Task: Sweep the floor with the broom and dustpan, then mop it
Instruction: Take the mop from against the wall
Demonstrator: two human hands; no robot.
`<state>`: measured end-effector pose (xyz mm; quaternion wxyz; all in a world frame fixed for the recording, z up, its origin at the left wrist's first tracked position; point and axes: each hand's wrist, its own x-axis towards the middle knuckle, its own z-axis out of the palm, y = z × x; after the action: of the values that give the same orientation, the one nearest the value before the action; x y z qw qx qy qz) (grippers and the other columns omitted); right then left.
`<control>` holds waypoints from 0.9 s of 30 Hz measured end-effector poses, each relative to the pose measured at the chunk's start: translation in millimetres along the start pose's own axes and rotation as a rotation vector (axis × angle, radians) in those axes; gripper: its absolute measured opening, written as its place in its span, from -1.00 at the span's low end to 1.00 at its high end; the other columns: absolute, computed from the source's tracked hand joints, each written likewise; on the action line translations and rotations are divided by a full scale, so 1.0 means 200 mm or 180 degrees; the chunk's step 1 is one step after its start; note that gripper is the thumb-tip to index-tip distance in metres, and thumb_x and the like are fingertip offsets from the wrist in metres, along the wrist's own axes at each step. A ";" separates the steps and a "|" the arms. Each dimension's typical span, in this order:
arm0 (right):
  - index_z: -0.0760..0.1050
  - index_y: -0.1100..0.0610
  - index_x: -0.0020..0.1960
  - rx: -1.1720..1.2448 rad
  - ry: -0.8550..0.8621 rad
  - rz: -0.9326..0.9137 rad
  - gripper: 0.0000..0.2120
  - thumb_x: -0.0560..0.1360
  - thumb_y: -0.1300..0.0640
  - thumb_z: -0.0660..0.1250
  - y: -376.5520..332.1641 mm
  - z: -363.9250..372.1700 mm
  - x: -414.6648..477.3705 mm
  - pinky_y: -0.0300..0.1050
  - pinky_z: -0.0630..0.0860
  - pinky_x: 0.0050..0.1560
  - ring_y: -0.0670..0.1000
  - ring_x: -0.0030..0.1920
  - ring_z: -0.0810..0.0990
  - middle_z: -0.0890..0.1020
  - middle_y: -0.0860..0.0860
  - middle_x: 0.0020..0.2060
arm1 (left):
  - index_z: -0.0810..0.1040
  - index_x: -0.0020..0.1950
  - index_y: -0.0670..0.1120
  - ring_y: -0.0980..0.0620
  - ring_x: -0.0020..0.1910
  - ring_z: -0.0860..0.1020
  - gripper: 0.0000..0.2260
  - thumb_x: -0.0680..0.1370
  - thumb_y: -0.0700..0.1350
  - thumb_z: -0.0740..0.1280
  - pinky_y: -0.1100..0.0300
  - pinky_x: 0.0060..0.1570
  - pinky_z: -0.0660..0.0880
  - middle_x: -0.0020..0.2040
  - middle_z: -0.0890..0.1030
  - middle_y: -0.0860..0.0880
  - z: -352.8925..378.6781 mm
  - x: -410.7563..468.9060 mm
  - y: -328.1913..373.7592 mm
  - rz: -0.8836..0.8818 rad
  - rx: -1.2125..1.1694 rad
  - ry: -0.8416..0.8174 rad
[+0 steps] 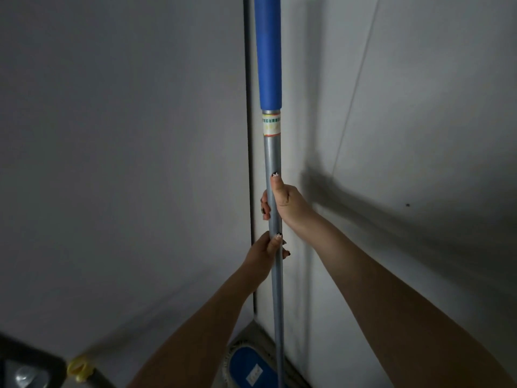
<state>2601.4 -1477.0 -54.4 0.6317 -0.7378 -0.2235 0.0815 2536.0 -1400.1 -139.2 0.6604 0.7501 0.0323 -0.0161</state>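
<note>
A mop stands upright in a wall corner. Its grey metal handle [272, 152] carries a blue foam grip [268, 51] at the top and a small label below that. The flat blue mop head [247, 366] with a pale fringe rests on the floor at the bottom centre. My right hand [285, 201] is wrapped around the handle, thumb pointing up. My left hand [264, 254] grips the handle just below the right one. Neither broom nor dustpan can be made out for certain.
Two pale grey walls meet in a dark vertical seam [249, 163] right behind the mop. A yellow plastic clip-like part [79, 369] on a dark handle and a dark object with a shiny part [25, 373] sit at the bottom left.
</note>
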 end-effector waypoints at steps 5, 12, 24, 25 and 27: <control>0.39 0.10 -0.44 -0.0117 0.0078 -0.0107 -0.40 0.47 -0.33 -0.07 -0.13 -0.06 -0.10 -0.13 0.52 -0.25 -0.07 -0.52 0.51 0.50 -0.04 -0.58 | 0.44 -0.04 -0.11 0.09 -0.18 0.58 -0.80 0.63 -0.04 0.11 0.48 -0.32 0.47 -0.07 0.57 -0.16 0.05 -0.07 0.10 0.0205 -0.0039 -0.0080; 0.36 0.11 -0.40 -0.0103 0.0113 -0.0215 -0.41 0.58 -0.24 -0.10 -0.38 -0.21 -0.29 -0.37 0.50 -0.41 -0.13 -0.53 0.52 0.51 -0.07 -0.60 | 0.44 -0.04 -0.09 0.06 -0.15 0.60 -0.76 0.63 0.02 0.08 0.33 -0.15 0.50 -0.12 0.59 -0.11 0.16 -0.23 0.33 0.0415 0.0152 -0.0173; 0.38 0.12 -0.38 0.0262 0.0100 -0.0417 -0.40 0.54 -0.32 -0.04 -0.79 -0.50 -0.80 -0.26 0.51 -0.43 -0.05 -0.53 0.52 0.50 -0.04 -0.58 | 0.48 -0.12 -0.10 0.01 -0.15 0.61 -0.66 0.64 0.06 0.04 -0.17 0.22 0.44 -0.25 0.60 -0.03 0.56 -0.67 0.68 0.0757 0.0134 0.0084; 0.38 0.13 -0.37 0.0296 0.0059 -0.0426 -0.40 0.54 -0.32 -0.04 -0.82 -0.52 -0.84 -0.24 0.51 -0.42 -0.04 -0.53 0.51 0.50 -0.04 -0.57 | 0.49 -0.12 -0.10 0.03 -0.15 0.60 -0.65 0.63 0.07 0.04 -0.16 0.22 0.44 -0.25 0.60 -0.02 0.60 -0.70 0.69 0.0788 0.0099 0.0109; 0.37 0.13 -0.38 0.0321 -0.0083 -0.0425 -0.40 0.54 -0.32 -0.04 -0.85 -0.57 -0.95 -0.21 0.51 -0.39 -0.04 -0.52 0.51 0.49 -0.02 -0.56 | 0.49 -0.11 -0.10 0.03 -0.12 0.60 -0.64 0.63 0.08 0.03 -0.12 0.21 0.43 -0.23 0.60 -0.02 0.67 -0.79 0.71 0.0817 0.0050 0.0116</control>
<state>2439.6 -1643.4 100.5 0.6691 -0.6874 -0.2760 0.0601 2390.5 -1555.9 -5.9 0.6504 0.7533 -0.0521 0.0820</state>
